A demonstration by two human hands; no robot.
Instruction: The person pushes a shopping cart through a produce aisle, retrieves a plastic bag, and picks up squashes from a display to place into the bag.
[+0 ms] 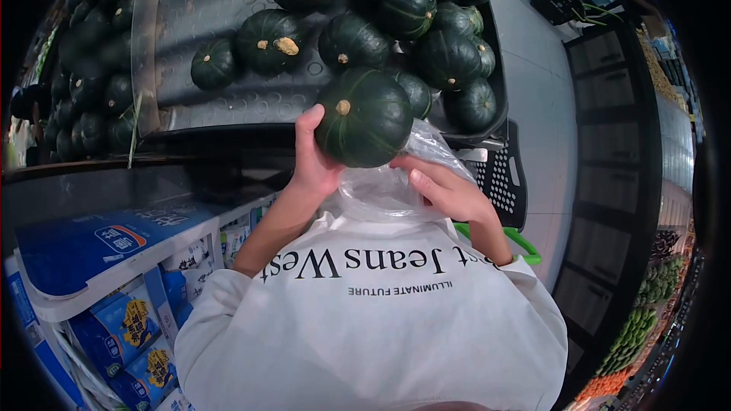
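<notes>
My left hand (314,156) grips a dark green kabocha squash (369,122) from its left side, thumb up along the rind. The squash is held in front of my chest, its pale stem end turned up and to the left. Just below it hangs a clear plastic bag (381,194), and my right hand (449,189) is closed on the bag's edge, fingertips close under the squash. Part of the bag is hidden behind the squash and my right hand. Beyond my hands, several more kabocha squashes (354,39) lie on a grey display tray (209,0).
On the left stands a white shelf with a blue sign (114,240) and blue packets (129,327). A black basket (506,183) with green handles sits at my right. Farther right are dark cabinets (605,152) and vegetable displays (636,339); more squashes (91,91) lie far left.
</notes>
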